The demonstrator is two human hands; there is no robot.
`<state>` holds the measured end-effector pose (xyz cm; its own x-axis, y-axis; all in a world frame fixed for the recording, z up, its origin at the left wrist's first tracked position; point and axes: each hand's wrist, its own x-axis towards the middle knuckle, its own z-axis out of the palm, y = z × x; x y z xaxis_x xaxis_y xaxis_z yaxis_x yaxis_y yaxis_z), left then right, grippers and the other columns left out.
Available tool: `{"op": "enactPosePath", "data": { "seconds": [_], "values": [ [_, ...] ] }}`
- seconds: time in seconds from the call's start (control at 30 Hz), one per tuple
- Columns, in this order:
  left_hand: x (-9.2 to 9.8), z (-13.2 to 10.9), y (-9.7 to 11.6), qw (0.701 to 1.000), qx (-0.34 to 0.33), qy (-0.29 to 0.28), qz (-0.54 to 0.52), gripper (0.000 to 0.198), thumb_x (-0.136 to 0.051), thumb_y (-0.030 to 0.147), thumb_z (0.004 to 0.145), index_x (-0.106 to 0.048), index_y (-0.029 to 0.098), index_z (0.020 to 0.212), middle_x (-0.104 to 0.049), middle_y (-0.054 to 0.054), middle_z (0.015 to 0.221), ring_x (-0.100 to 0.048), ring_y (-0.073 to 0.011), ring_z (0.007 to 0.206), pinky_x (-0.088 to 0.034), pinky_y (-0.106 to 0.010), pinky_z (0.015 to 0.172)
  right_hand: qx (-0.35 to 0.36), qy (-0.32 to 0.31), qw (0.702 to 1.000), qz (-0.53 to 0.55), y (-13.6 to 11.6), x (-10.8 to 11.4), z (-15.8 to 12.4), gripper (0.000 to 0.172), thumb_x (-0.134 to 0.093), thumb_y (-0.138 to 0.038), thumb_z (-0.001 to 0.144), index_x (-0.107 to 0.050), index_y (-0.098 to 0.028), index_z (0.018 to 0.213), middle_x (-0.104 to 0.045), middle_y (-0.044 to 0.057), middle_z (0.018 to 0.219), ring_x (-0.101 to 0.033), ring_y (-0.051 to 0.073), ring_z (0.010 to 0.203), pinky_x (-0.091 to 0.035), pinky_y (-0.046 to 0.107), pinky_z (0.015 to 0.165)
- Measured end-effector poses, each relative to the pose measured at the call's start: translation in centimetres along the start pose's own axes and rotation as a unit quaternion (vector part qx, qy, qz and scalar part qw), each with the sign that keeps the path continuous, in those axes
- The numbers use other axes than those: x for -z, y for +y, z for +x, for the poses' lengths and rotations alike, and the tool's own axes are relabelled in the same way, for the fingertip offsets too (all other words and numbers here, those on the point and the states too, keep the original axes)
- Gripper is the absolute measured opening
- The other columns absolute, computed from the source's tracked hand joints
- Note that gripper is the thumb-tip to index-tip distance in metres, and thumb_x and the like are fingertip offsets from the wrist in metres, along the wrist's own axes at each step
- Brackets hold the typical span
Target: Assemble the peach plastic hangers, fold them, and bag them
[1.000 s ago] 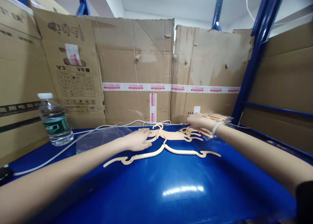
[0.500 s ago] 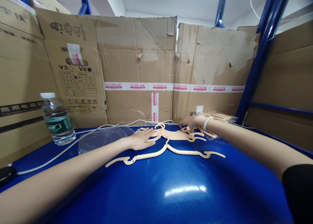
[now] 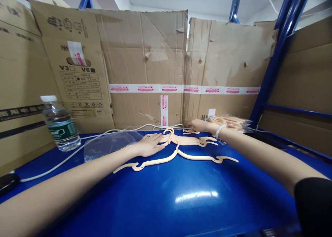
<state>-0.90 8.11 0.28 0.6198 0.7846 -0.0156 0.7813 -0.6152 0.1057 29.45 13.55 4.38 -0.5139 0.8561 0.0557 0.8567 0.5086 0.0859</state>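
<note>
Several peach-coloured clothes hangers (image 3: pixel 188 140) lie bunched together on the blue table, their hooks crowded near the middle. The frontmost hanger (image 3: pixel 195 157) is spread out closest to me, its hook toward the stack. My left hand (image 3: pixel 149 145) rests flat over the stack's left side, fingers stretched out and hiding part of it. Behind the stack's right side, my right hand (image 3: pixel 199 125) has its fingers bent down on a hanger (image 3: pixel 191 131), of which only a notched end shows. A beaded bracelet (image 3: pixel 220 130) circles the right wrist.
Clear plastic packs of more hangers (image 3: pixel 230 122) lie at the back right. An empty plastic bag (image 3: pixel 111 143) is left of the stack. A water bottle (image 3: pixel 61 126) and a white cable (image 3: pixel 64 164) are at the left. Cardboard (image 3: pixel 145 64) walls the back.
My right hand has moved slightly back and left, and the hanger end under it has shifted the same way. My left hand stays flat on the stack. The view tilted slightly.
</note>
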Motion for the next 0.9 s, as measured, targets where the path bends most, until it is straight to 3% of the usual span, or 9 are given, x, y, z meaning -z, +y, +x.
{"op": "enactPosePath", "data": {
  "seconds": [0.1,0.23,0.4,0.53,0.6,0.73,0.83,0.9],
  "values": [
    [-0.1,-0.1,0.1,1.0,0.004,0.003,-0.001,0.076,-0.021,0.066,0.093,-0.019,0.019,0.152,-0.019,-0.013,0.158,-0.014,-0.0331,0.146,-0.011,-0.059,0.115,-0.001,0.016,1.0,0.023,-0.8,0.2,-2.2,0.034,-0.05,-0.024,0.089,-0.066,-0.014,0.117,-0.071,0.013,0.108,-0.066,0.024,0.093,-0.048,0.029,0.079],
    [-0.1,0.0,0.2,1.0,0.019,0.014,0.0,0.078,-0.021,0.068,0.092,-0.021,0.018,0.151,-0.022,-0.014,0.157,-0.017,-0.034,0.145,-0.011,-0.06,0.114,0.028,-0.014,0.999,0.044,-1.7,-0.7,-4.7,0.045,-0.066,-0.043,0.08,-0.066,-0.016,0.116,-0.07,0.011,0.109,-0.066,0.025,0.092,-0.049,0.029,0.078],
    [-0.6,0.5,0.5,0.998,0.045,0.041,0.003,0.076,-0.023,0.064,0.093,-0.028,0.014,0.149,-0.027,-0.016,0.156,-0.021,-0.0363,0.144,-0.017,-0.06,0.113,0.018,-0.015,0.999,0.049,-1.4,-1.8,-4.5,0.047,-0.067,-0.043,0.078,-0.066,-0.014,0.115,-0.07,0.013,0.107,-0.065,0.027,0.092,-0.049,0.032,0.077],
    [-1.2,0.9,0.7,0.995,0.055,0.081,0.009,0.07,-0.026,0.06,0.093,-0.036,0.014,0.145,-0.033,-0.018,0.152,-0.026,-0.0397,0.141,-0.02,-0.064,0.11,0.011,-0.023,0.998,0.056,-1.0,-1.5,-3.7,0.04,-0.067,-0.039,0.078,-0.069,-0.015,0.109,-0.072,0.01,0.094,-0.067,0.024,0.079,-0.049,0.029,0.069],
    [-1.1,0.9,0.6,0.993,0.038,0.108,0.012,0.068,-0.031,0.059,0.093,-0.039,0.014,0.143,-0.037,-0.019,0.15,-0.03,-0.039,0.14,-0.021,-0.061,0.111,0.011,-0.013,0.998,0.058,-1.1,-1.1,-4.1,0.04,-0.066,-0.039,0.079,-0.068,-0.015,0.11,-0.071,0.011,0.096,-0.066,0.025,0.082,-0.05,0.03,0.072],
    [0.6,-0.8,0.2,0.985,-0.023,0.169,0.007,0.055,-0.037,0.044,0.094,-0.043,0.013,0.138,-0.046,-0.016,0.144,-0.042,-0.0289,0.133,-0.032,-0.044,0.111,0.012,0.042,0.997,0.058,-2.5,-0.2,-7.1,0.046,-0.059,-0.038,0.086,-0.059,-0.01,0.123,-0.063,0.018,0.117,-0.059,0.03,0.108,-0.045,0.036,0.091],
    [2.5,-3.4,-0.5,0.98,-0.045,0.192,-0.001,0.043,-0.036,0.035,0.094,-0.055,0.012,0.125,-0.06,-0.014,0.129,-0.054,-0.0253,0.121,-0.04,-0.039,0.104,0.047,0.048,0.992,0.103,-4.1,0.3,-10.6,0.036,-0.057,-0.038,0.088,-0.062,-0.015,0.115,-0.065,0.012,0.112,-0.062,0.025,0.1,-0.047,0.033,0.086],
    [3.3,-5.3,-1.1,0.982,-0.059,0.177,-0.011,0.036,-0.037,0.034,0.094,-0.064,0.016,0.109,-0.068,-0.01,0.113,-0.062,-0.0236,0.105,-0.048,-0.036,0.094,0.067,0.02,0.987,0.146,-5.0,0.4,-12.7,0.033,-0.059,-0.041,0.087,-0.064,-0.017,0.109,-0.068,0.009,0.104,-0.063,0.023,0.092,-0.048,0.031,0.08]
  ]
}}
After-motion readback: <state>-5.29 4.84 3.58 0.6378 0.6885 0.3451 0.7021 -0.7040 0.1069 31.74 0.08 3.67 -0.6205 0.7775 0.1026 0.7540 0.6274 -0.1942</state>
